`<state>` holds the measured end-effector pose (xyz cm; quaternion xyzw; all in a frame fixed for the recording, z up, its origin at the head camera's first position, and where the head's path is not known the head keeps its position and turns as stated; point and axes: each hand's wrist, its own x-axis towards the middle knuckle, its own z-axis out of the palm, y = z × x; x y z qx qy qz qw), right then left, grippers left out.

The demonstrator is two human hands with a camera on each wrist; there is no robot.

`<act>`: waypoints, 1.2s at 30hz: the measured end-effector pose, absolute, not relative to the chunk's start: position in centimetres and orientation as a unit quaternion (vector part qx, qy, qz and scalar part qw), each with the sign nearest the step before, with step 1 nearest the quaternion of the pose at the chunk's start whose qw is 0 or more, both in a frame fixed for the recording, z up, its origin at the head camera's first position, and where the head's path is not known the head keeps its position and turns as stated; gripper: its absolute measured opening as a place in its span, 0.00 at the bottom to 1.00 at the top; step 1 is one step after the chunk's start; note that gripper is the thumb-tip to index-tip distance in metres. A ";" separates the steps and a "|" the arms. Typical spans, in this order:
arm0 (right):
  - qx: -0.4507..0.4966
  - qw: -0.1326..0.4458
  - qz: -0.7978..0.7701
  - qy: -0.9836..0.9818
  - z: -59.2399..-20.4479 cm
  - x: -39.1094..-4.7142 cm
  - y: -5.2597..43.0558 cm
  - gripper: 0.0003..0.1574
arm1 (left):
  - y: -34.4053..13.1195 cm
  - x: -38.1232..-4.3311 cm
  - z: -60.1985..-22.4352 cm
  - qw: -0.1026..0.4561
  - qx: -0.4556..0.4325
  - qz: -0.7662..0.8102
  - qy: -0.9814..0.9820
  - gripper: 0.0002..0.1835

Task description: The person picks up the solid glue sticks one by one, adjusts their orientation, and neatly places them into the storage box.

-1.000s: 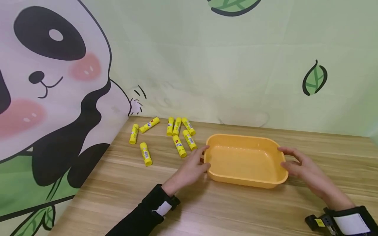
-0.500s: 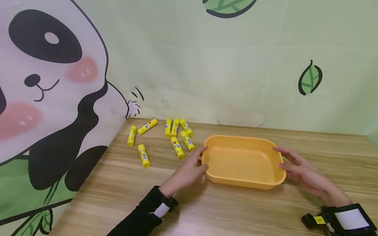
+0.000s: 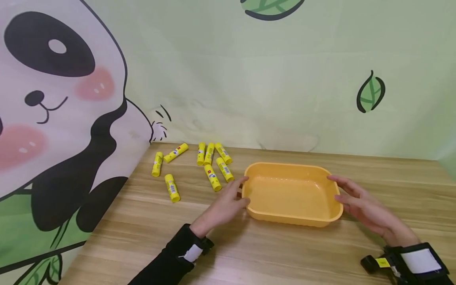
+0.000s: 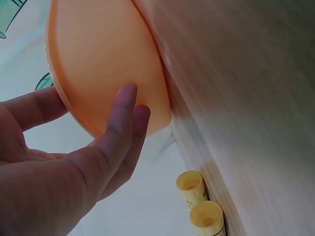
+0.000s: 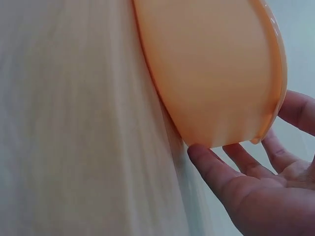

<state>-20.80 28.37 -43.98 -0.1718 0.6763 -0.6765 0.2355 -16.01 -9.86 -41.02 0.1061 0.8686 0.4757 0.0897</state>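
One orange tray (image 3: 292,200), open upward, runs left-to-right.

We'd call the tray (image 3: 292,198) plastic: glossy inside, with bright glints along the floor's back edge, while its outer wall looks smooth and softer, nearly matt, in the wrist views. The tubes (image 3: 172,188) look like smooth plastic too. We see wood grain on the surface (image 3: 285,253) (real or laminate, we can't tell), with a low sheen. The backdrop (image 3: 285,87) looks like matt, faintly creased cloth; the black sleeve (image 3: 164,257), matt fabric.
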 end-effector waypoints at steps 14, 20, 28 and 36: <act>-0.190 0.222 -0.778 0.556 -46.3 -20.4 27.1 0.34 | -10.5 -15.9 -40.8 0.110 0.100 0.472 0.869 0.33; -0.189 0.223 -0.777 0.557 -46.5 -20.4 27.3 0.34 | -10.7 -15.9 -41.0 0.115 0.099 0.477 0.866 0.33; -0.182 0.212 -0.770 0.574 -46.3 -20.5 27.6 0.31 | -10.7 -16.2 -41.0 0.112 0.103 0.479 0.865 0.33; -0.187 0.201 -0.766 0.581 -46.4 -20.5 27.9 0.31 | -10.5 -16.2 -40.7 0.116 0.104 0.479 0.864 0.33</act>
